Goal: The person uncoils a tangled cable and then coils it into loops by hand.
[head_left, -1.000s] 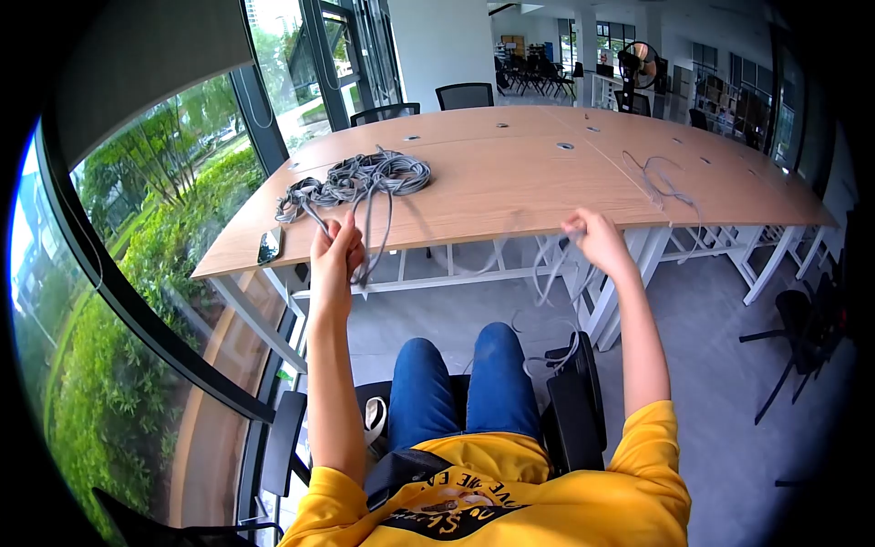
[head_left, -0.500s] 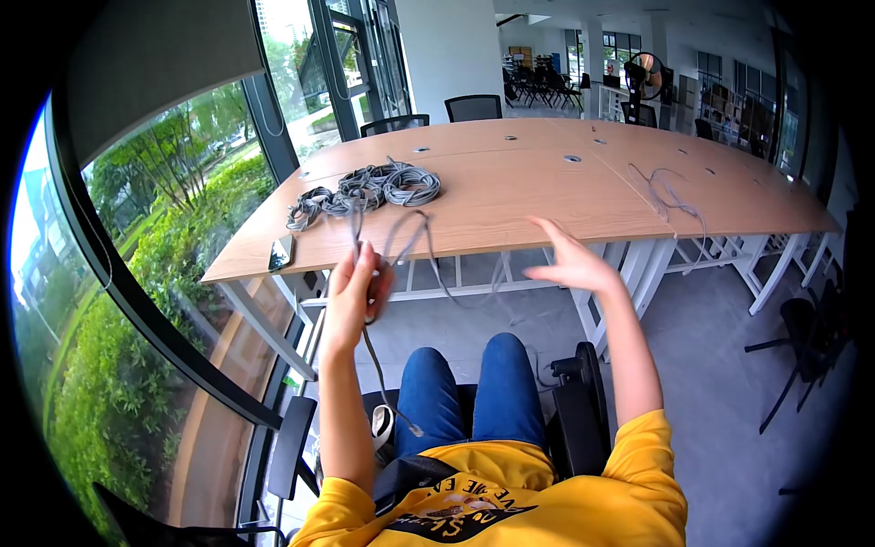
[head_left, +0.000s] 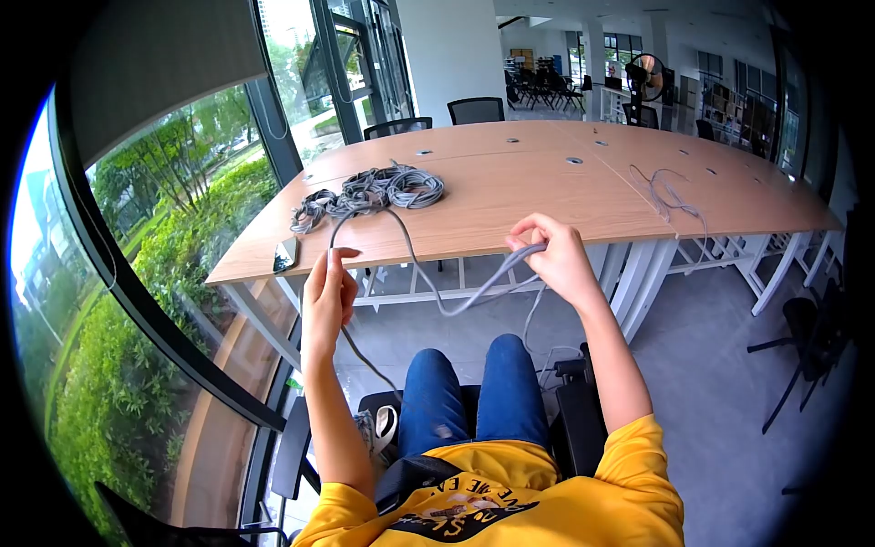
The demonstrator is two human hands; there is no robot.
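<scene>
A grey network cable [head_left: 424, 273] runs in a loose loop between my two hands, in front of the table edge. My left hand [head_left: 330, 301] pinches it between thumb and fingers, and one end hangs down from there toward my lap. On the other side, my right hand [head_left: 556, 257] is closed around another part of the cable, with a thin length dangling below it. Beyond my hands, several coiled grey cables [head_left: 415, 188] lie in a pile on the wooden table [head_left: 529, 187].
A phone [head_left: 286, 255] lies at the table's left front edge. More loose grey cable [head_left: 670, 196] rests on the right part. Black chairs [head_left: 476, 110] stand behind the table. A large window [head_left: 173, 246] is at my left, and an armrest [head_left: 579, 401] flanks my right leg.
My right hand has gone from open and empty to closed on the cable. The cable now spans both hands in a loop. My left hand has shifted slightly left and down.
</scene>
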